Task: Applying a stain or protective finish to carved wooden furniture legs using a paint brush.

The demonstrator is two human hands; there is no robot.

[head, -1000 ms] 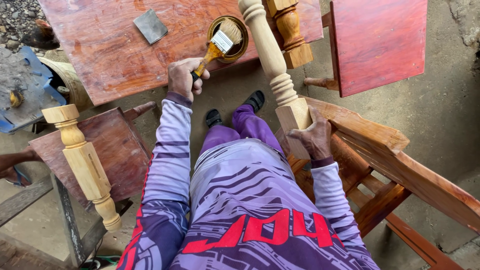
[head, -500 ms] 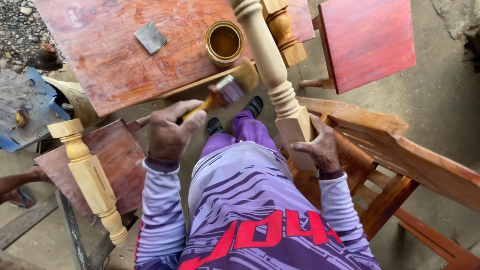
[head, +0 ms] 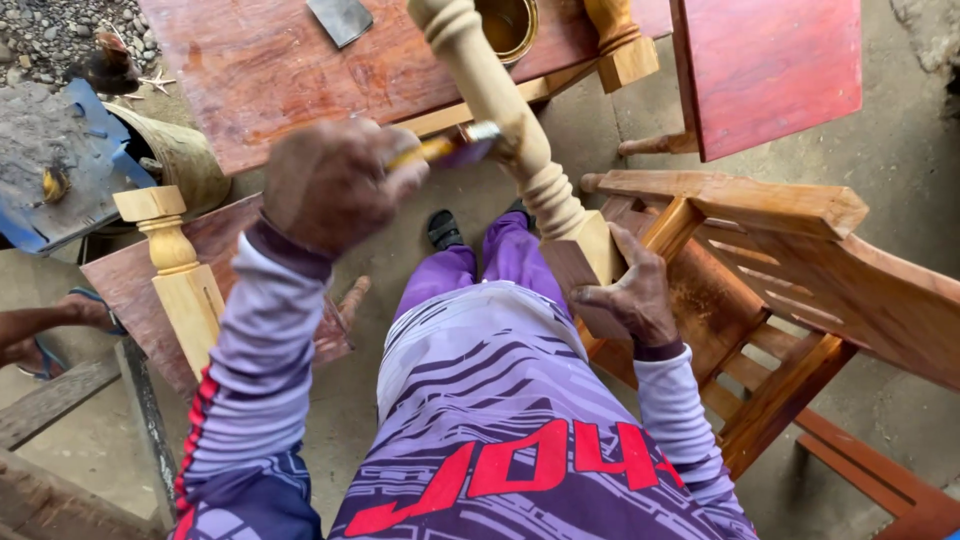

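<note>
Yellow-handled brush [head: 440, 150] is being gripped in the left hand [head: 335, 185], whose fingers are wrapping tight around the handle, knuckles toward the camera; the bristle end, blurred, is touching the pale turned wooden leg [head: 495, 105] just to the right of that hand. Right hand [head: 625, 290] is clamping the square block at the leg's lower end, fingers [head: 600, 300] spreading over its face and thumb lying along the upper edge. Long axis of the leg is running from that block, near the person's lap, up and away to a rounded knob at the top of the view, tilting slightly leftward. The brush is meeting it about midway, across the axis, so the left hand is working the shaft while the right is steadying the base. Beyond the leg, an open tin [head: 508, 25] is sitting on the reddish stained tabletop [head: 270, 70], well apart from the brush. A slatted wooden chair frame [head: 760, 250] is lying just beside the right hand, and a second pale turned leg [head: 175, 265] is standing at the left, apart from both hands
</note>
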